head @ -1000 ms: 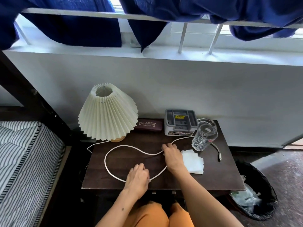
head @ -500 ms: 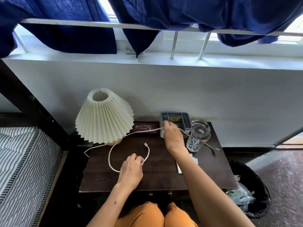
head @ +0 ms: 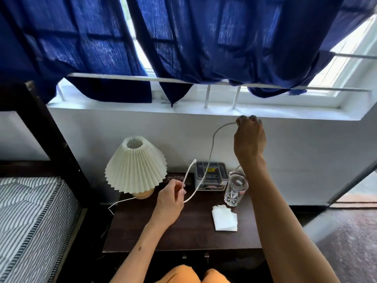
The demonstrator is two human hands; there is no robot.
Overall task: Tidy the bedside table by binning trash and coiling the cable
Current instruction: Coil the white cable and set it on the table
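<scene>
A white cable hangs in the air above the dark bedside table. My right hand is raised high near the window sill and pinches the cable's upper part. My left hand is lower, above the table's middle, gripping the cable near its plug end, which sticks up past my fingers. The cable sags in a loop between the two hands. A crumpled white tissue lies on the table to the right of my left hand.
A pleated cream lamp stands at the table's back left, its cord trailing off the edge. A grey box, a dark case and a clear glass line the back. A striped mattress is at left.
Both hands have lifted the cable off the table. My right hand rose from the grey box up to sill height, stretching the cable; my left rose slightly. The view tilted upward.
</scene>
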